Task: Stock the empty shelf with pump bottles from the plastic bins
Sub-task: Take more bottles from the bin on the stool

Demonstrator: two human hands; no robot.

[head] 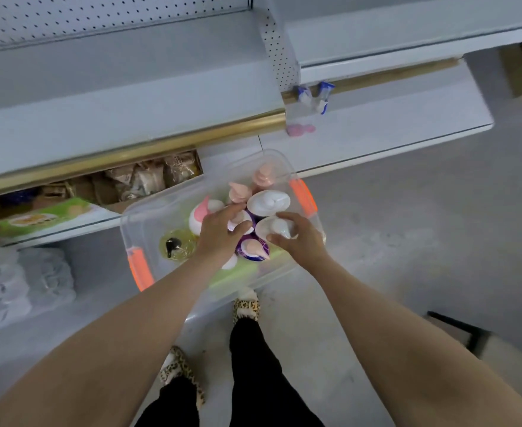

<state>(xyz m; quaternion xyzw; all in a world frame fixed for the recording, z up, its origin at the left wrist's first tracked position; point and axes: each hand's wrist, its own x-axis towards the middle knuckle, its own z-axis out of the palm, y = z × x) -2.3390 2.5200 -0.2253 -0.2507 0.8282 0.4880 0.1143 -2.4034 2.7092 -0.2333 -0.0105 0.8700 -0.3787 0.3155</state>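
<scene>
Seen from above, a person bends over a store floor with both bare arms reaching down. Far left, a lower shelf holds a green box (38, 218) and wrapped packets; their print is too blurred to read. Next comes a clear plastic bin (148, 217) with orange handles, packed with upright pump bottles whose pump heads point up at the viewer, including a yellow bottle (176, 245) with a black pump. The left hand (219, 232) curls its fingers and thumb round the pump of a purple-labelled bottle (244, 221). Just beside it, the right hand (299, 241) wraps the top of a white bottle (276, 229). Neither bottle looks lifted clear of the bin. The pale shelf (392, 118) to be stocked lies above and to the right of the bin, so the right hand is nearer to it. Two blue-pumped bottles (313, 95) stand at its left end. No brand or label writing is legible anywhere.
</scene>
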